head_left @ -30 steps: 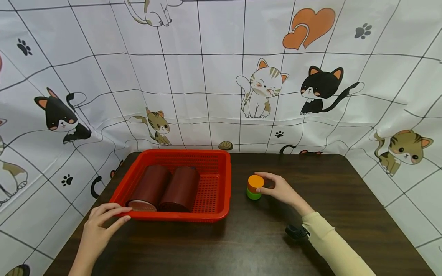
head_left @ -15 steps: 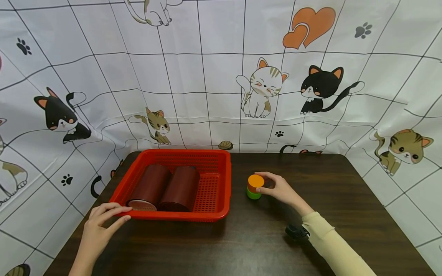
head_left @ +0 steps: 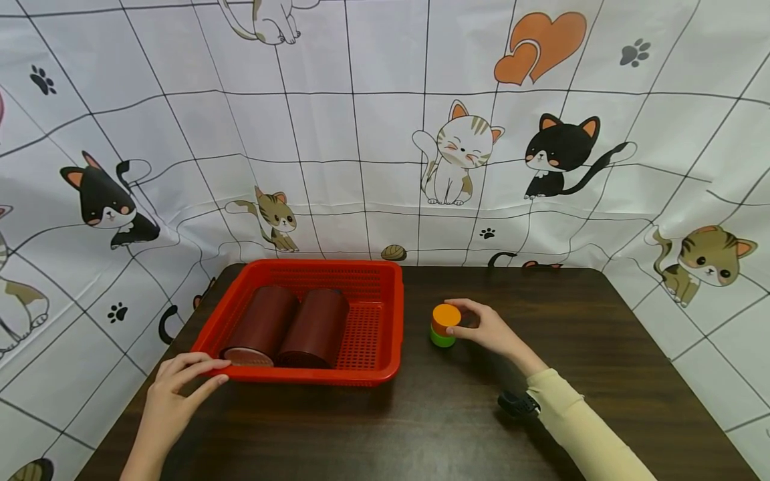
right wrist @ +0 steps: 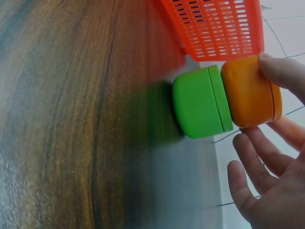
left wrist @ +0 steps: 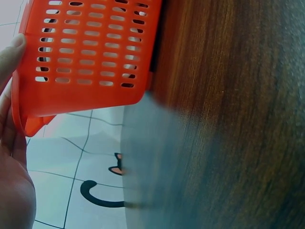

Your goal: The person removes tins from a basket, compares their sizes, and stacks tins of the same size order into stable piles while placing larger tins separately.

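A white cloth printed with cats and grid lines is hanging behind the dark wooden surface, whose side edges are spreading apart toward the front. The red basket is sitting on the left part, its far rim lying near the back edge and its near left corner close to the left edge. A strip of bare wood is separating it from the green jar, and a broader stretch is running from there to the right edge. Inside the basket, two brown cylinders are lying side by side toward the left, while perforated floor is showing to their right. The left hand is gripping the basket's near left corner between thumb and fingers. The right hand is pinching the orange jar, which is standing stacked atop the upright green one.
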Action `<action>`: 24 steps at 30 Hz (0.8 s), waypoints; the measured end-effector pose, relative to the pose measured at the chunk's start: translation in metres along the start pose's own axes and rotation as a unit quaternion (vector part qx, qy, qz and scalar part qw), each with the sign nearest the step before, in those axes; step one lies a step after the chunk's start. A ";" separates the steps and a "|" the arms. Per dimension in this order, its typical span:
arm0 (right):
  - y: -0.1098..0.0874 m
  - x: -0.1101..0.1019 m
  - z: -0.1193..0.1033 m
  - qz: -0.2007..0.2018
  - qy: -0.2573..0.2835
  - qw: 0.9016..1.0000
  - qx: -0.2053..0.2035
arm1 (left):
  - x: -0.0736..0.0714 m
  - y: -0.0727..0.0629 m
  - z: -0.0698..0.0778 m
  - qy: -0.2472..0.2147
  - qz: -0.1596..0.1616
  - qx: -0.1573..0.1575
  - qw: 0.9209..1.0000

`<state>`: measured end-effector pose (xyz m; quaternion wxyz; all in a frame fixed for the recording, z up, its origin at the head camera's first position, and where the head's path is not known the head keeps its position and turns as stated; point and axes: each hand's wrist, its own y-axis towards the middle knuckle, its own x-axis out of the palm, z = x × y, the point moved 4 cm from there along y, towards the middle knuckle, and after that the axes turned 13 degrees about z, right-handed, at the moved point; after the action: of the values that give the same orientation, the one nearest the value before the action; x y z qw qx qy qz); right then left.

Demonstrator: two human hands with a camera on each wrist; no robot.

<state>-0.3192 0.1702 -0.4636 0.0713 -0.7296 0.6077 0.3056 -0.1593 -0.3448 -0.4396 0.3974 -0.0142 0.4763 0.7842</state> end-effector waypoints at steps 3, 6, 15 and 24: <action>0.000 -0.001 0.000 0.002 -0.008 1.000 0.000 | 0.000 0.000 0.000 0.000 0.001 0.001 1.000; 0.002 -0.004 -0.003 0.004 -0.012 1.000 -0.004 | 0.000 0.000 0.000 -0.001 0.002 0.000 1.000; 0.017 -0.009 -0.024 0.008 -0.017 0.999 -0.036 | 0.000 0.000 -0.002 0.000 0.002 -0.003 1.000; 0.037 -0.005 -0.052 0.018 -0.045 0.997 -0.062 | -0.001 0.000 -0.002 0.001 0.000 -0.005 1.000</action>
<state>-0.3354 0.1405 -0.4096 0.0480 -0.7070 0.5969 0.3764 -0.1595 -0.3463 -0.4401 0.3966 -0.0165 0.4730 0.7866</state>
